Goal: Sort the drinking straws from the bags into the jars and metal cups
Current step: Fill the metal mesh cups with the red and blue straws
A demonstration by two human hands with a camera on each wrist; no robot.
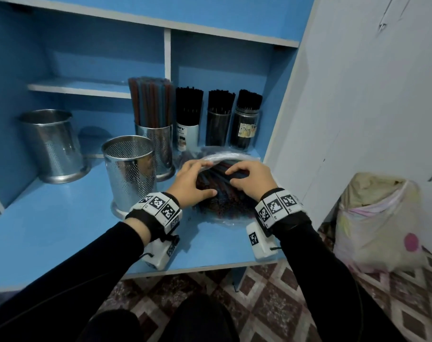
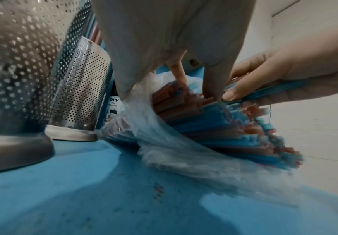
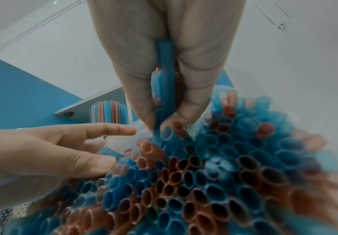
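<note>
Under my right hand lies the clear plastic bag of blue and red-brown drinking straws; thumb and fingers pinch a few blue ones. My left hand, fingers spread, presses the bundle. I'd draw them out lengthwise, slowly, toward the empty perforated metal cup left of that hand.

Blue laminate cabinet with white-edged boards fills left of head view. Flat blue counter runs along front, pale edge facing camera. White vertical divider splits recess into two compartments. Short blue shelf fixed in left one; white-edged top board above. Scuffed plain white wall panel at right. Maroon-and-cream diamond-patterned tile floor below. Bulging pale plastic sack on floor against wall. Light dim, cool.
</note>
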